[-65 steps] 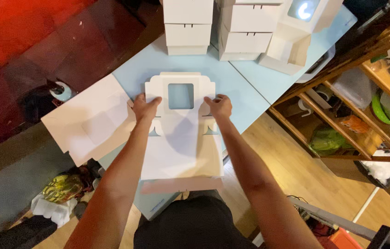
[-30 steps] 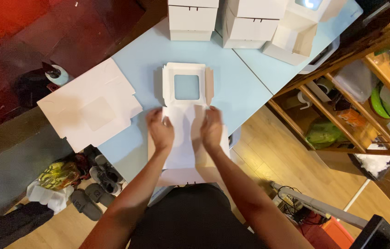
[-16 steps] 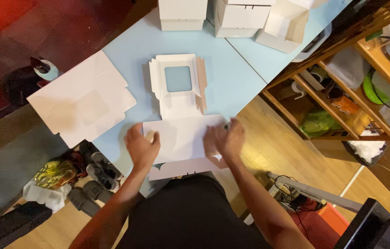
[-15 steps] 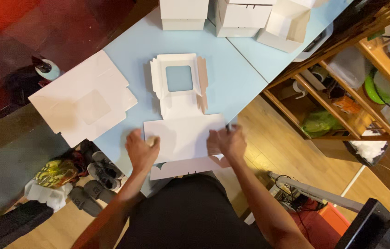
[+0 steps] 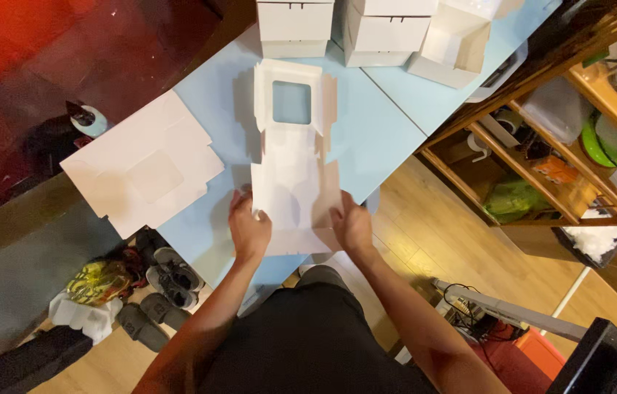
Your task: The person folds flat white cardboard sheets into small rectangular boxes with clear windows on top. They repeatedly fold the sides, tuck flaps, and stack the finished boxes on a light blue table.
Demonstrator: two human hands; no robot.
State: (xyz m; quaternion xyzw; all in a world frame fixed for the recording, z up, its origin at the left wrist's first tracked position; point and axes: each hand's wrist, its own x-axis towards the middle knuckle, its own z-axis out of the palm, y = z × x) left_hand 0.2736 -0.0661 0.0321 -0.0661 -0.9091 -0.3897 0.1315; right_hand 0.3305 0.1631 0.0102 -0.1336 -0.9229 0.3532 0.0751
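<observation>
Head view: both hands (image 5: 250, 228) (image 5: 352, 225) pinching side flaps of flat white windowed cardboard box blank (image 5: 294, 182) on smooth pale-blue table (image 5: 381, 131)

Both hands (image 5: 301, 226) grip flat white box blank (image 5: 292, 175) w/ window — on blue table (image 5: 374, 131).

A pale blue bench (image 5: 385, 138) runs diagonally through the frame's centre. On it lie a flat white box blank (image 5: 292, 175) with a square window, a stack of blanks (image 5: 144, 171) at left, and folded white boxes (image 5: 370, 29) along the top.
</observation>
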